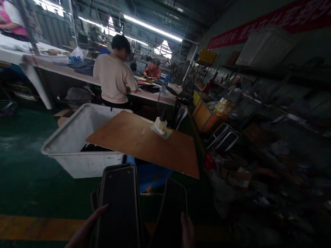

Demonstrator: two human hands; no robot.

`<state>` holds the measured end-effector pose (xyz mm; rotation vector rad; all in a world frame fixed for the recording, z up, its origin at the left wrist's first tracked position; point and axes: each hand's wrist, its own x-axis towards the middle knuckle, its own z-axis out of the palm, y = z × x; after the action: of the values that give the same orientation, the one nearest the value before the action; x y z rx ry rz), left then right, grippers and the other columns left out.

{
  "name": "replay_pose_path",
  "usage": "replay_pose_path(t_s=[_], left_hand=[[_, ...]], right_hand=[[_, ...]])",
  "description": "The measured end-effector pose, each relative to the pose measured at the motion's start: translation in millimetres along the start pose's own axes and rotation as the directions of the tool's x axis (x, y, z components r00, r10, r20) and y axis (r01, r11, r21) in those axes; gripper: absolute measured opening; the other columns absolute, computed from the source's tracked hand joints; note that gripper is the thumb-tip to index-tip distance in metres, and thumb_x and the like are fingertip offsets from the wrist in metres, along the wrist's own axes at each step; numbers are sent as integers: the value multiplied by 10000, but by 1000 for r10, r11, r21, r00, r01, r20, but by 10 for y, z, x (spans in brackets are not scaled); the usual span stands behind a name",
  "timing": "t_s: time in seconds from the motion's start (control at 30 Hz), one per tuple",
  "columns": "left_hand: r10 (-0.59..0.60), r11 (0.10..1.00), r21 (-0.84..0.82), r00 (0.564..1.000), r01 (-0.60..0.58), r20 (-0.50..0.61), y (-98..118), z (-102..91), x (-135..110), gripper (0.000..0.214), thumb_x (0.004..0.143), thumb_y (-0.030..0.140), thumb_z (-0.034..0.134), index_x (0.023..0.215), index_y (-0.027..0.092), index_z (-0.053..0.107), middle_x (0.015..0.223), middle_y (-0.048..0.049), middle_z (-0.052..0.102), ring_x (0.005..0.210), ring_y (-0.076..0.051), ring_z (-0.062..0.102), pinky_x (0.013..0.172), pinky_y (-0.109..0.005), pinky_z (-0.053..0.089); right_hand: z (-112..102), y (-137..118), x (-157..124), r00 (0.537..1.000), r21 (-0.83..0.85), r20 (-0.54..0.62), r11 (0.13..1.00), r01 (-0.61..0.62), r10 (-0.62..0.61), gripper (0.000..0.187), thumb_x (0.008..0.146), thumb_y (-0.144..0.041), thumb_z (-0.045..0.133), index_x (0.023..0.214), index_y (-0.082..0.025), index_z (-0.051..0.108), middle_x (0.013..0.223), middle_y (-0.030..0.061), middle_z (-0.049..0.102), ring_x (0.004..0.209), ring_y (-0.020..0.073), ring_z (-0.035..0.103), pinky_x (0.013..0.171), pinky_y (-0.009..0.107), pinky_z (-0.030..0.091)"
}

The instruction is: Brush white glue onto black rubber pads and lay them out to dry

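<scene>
Dark panels, two lots, one to each hand.
Left hand: holding a stack by its outer edge, layers uneven. Right hand: holding a panel by its outer edge; too dark to tell if more lie behind. Both lots: between my hands. Board: beyond them; white bin: ahead, leftward. Handling, I judge: firm, even pressure, edges squared, lest layers slide.
</scene>
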<state>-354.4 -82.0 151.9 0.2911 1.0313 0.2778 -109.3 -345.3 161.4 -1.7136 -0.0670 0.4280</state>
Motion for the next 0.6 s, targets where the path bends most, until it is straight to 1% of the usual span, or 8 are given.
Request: replay_pose_path(t_s=[0.03, 0.07, 0.13, 0.2, 0.27, 0.37, 0.5, 0.6], left_hand=[[6, 1000, 3, 1000, -6, 18, 171, 108, 108, 696, 872, 281, 665, 1482, 83, 394, 925, -151, 779, 855, -348, 749, 822, -486, 612], [11, 1000, 10, 1000, -12, 29, 326, 209, 211, 674, 874, 271, 663, 1475, 98, 410, 938, -146, 780, 852, -343, 750, 821, -480, 613], [-4, 1000, 23, 999, 3, 43, 583, 393, 409, 653, 863, 282, 680, 1446, 93, 453, 954, -151, 778, 864, -341, 749, 828, -467, 613], [-40, 999, 30, 998, 38, 50, 780, 559, 604, 655, 848, 299, 700, 1419, 66, 479, 965, -166, 774, 888, -344, 745, 841, -459, 610], [-43, 999, 25, 998, 42, 44, 939, 718, 795, 645, 847, 291, 702, 1412, 70, 485, 969, -161, 775, 891, -340, 745, 839, -452, 611], [-41, 999, 4, 999, 40, 34, 1145, 962, 1085, 619, 849, 273, 697, 1399, 72, 498, 949, -149, 779, 879, -340, 747, 841, -454, 612], [-77, 997, -19, 997, 77, 21, 1347, 1324, 1526, 663, 829, 325, 721, 1389, 47, 501, 928, -164, 777, 859, -361, 746, 849, -486, 606], [-75, 996, -44, 997, 74, -20, 1430, 1624, 1878, 730, 822, 365, 725, 1416, 30, 462, 964, -177, 771, 881, -366, 742, 872, -482, 600]], right_hand=[[81, -88, 122, 999, -4, -33, 1000, -5, 4, 741, 425, -731, 799, 1039, -322, 734, 1298, 14, 655, 1410, 323, 392, 1067, 379, 438], [172, -169, 261, 998, -4, -63, 1000, -26, 26, 742, 439, -739, 785, 1044, -315, 728, 1290, 18, 660, 1397, 325, 410, 1049, 383, 454], [374, -308, 601, 986, 11, -130, 995, -99, 100, 750, 515, -765, 726, 1091, -284, 705, 1241, 41, 686, 1327, 335, 492, 981, 406, 501], [579, -416, 1016, 976, 52, -156, 988, -147, 154, 774, 572, -756, 700, 1157, -251, 670, 1201, 58, 705, 1234, 328, 575, 914, 403, 534], [767, -509, 1489, 981, 109, -102, 982, -151, 163, 776, 599, -723, 713, 1193, -229, 642, 1173, 63, 718, 1148, 306, 633, 868, 381, 551], [1011, -641, 2282, 989, 164, 0, 975, -147, 149, 758, 605, -708, 723, 1170, -209, 632, 1084, 68, 744, 1034, 287, 685, 818, 371, 564], [1290, -773, 3433, 994, 96, 59, 991, -93, 87, 752, 599, -742, 686, 1101, -183, 645, 972, 82, 756, 922, 285, 708, 787, 382, 569], [1474, -837, 4286, 996, 53, 84, 998, -33, 28, 756, 617, -756, 652, 1108, -181, 651, 971, 80, 753, 942, 276, 697, 799, 367, 557]])
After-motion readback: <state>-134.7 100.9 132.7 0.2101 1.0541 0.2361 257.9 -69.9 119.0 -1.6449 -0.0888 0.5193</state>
